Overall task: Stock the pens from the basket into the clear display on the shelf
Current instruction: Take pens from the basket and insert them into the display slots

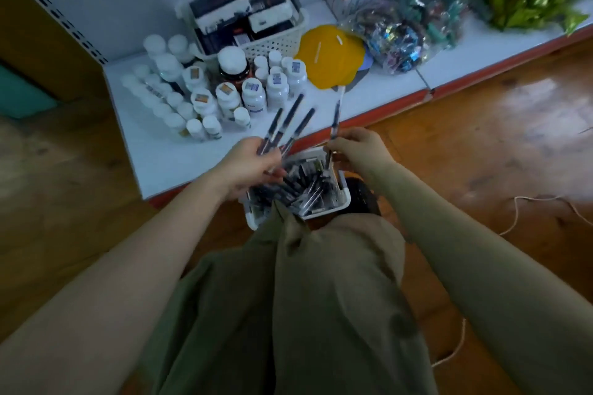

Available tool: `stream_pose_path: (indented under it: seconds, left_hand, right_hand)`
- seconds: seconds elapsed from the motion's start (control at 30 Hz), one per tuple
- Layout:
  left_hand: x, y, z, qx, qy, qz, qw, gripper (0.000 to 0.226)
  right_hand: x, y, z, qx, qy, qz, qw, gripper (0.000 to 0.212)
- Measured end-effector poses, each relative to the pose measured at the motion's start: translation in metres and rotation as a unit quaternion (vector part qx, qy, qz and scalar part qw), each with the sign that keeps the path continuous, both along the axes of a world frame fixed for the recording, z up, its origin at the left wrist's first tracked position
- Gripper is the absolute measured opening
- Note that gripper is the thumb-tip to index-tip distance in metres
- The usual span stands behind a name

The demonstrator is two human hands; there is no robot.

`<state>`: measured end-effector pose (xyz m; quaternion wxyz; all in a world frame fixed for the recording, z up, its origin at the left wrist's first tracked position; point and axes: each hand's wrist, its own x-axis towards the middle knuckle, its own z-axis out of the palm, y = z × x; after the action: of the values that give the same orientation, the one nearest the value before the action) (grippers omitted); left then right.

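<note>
head view: the left hand [253, 163] grasps a fan of three dark pens [288, 125] with their tips pointing up toward the shelf [167, 157], while the right hand [356, 147] pinches a single pen [335, 119] upright. both hover over the white basket [343, 199], full of more dark-capped, clear-barrelled pens, just before the shelf's red edge. labels on the white bottles [253, 94] behind are too blurred to read.

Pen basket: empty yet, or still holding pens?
Still holding pens: the pen basket shows a dark heap of pens below both hands.
</note>
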<state>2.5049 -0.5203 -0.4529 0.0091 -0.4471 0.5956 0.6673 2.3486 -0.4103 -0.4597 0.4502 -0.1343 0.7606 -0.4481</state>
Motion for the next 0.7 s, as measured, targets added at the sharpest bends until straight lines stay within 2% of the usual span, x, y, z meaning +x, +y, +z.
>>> stream_pose_path:
  seconds: [0.17,0.47,0.6,0.7]
  left_hand:
    - [0.016,0.018,0.097,-0.040,0.082,0.093,0.991,0.015]
    - [0.062,0.070,0.226,-0.204,0.195,0.135,0.950,0.010]
    - [0.082,0.092,0.272,-0.203,0.249,0.148,0.935,0.008]
    - [0.097,0.106,0.298,-0.221,0.275,0.146,0.924,0.010]
  right_hand:
    - [0.021,0.000,0.101,-0.116,-0.040,-0.009,0.992,0.003]
    - [0.086,0.015,0.245,-0.278,-0.079,0.042,0.956,0.013]
    - [0.109,0.028,0.290,-0.329,-0.090,0.060,0.938,0.011]
    - [0.123,0.040,0.320,-0.341,-0.057,0.084,0.935,0.009]
